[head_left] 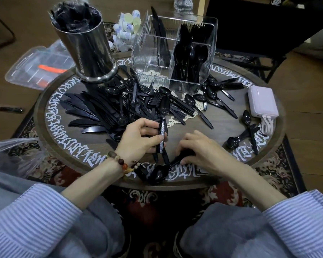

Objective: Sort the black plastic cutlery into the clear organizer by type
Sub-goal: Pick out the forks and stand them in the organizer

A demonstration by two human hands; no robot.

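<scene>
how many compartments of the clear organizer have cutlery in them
3. The clear organizer holds knives in its far-left compartment, forks in the far-right and spoons in the near-right. The near-left looks empty, though the ribbed walls blur it.

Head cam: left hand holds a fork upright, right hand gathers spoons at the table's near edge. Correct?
Not quite. The head view shows the left hand holding a spoon, bowl up, not a fork. The right hand does gather spoons at the table's near edge.

Black cutlery [108,107] everywhere on your dark brown surface [222,131] with white script; your sleeves [32,220] show blue-white stripes, and there's a lilac power bank [263,101].
</scene>
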